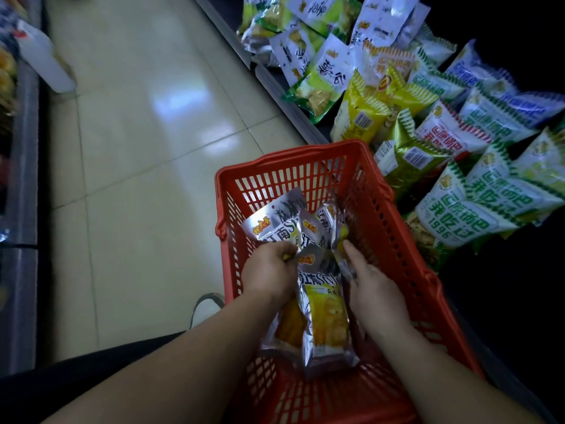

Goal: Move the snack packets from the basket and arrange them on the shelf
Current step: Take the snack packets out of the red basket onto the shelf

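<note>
A red plastic basket (406, 249) stands on the floor beside the low shelf (293, 84). Inside it lie several silver and yellow snack packets (324, 316). My left hand (269, 270) is in the basket, its fingers curled round the upper edge of the silver packets. My right hand (373, 286) reaches in from the right, fingers against the side of the same bunch; its grip is partly hidden. On the shelf lie many packets: white and green ones (315, 68) at the back, yellow ones (360, 114) in the middle, green-striped ones (458, 209) nearer.
Pale tiled floor (146, 148) runs up the aisle on the left. A second shelf unit (21, 179) with goods lines the far left side. A white shoe (204, 307) shows beside the basket. My dark trouser leg fills the lower left.
</note>
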Motion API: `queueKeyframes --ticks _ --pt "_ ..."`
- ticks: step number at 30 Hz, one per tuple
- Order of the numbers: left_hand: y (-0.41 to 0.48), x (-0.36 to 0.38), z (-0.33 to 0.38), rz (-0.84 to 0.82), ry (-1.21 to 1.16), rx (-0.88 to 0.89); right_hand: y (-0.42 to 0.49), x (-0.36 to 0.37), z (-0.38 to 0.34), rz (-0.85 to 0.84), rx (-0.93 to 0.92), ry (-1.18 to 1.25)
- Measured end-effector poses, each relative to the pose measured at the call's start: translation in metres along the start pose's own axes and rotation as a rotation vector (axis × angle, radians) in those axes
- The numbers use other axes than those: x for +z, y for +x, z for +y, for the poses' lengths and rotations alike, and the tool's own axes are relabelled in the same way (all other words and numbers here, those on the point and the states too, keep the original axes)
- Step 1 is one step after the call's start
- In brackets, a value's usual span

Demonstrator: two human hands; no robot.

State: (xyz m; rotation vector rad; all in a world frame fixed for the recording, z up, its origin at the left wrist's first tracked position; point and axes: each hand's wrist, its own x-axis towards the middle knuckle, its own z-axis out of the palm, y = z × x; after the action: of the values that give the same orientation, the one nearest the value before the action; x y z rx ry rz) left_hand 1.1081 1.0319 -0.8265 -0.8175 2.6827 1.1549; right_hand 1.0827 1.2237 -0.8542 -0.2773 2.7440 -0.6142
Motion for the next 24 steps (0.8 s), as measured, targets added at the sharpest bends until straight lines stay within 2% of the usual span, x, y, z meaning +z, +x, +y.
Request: queueKeyframes --ticks 3,6,10,13,18,24 --pt "-0.007 -0.010 0.010 -0.010 0.007 0.056 -0.003 -0.021 -0.009 -0.011 -0.037 -0.084" --pt "-0.020 -0.028 0.027 -0.022 0.022 0.134 -0.015 -0.047 -0.017 -0.002 -0.046 -0.045" --pt "-0.044 -0.058 0.050 -0.006 -0.032 0.189 -0.037 -0.092 -0.029 0.101 -0.066 -0.073" --pt "-0.065 -0.081 0.068 0.025 -0.060 0.223 -0.056 -0.131 -0.045 0.105 -0.087 -0.132" --pt "-0.101 -0.115 0.098 0.093 -0.163 0.297 -0.103 -0.199 -0.071 0.202 -0.187 -0.205" --pt "-0.144 -0.102 0.133 -0.045 -0.308 0.367 -0.167 -0.251 -0.048 0.333 -0.186 -0.266"
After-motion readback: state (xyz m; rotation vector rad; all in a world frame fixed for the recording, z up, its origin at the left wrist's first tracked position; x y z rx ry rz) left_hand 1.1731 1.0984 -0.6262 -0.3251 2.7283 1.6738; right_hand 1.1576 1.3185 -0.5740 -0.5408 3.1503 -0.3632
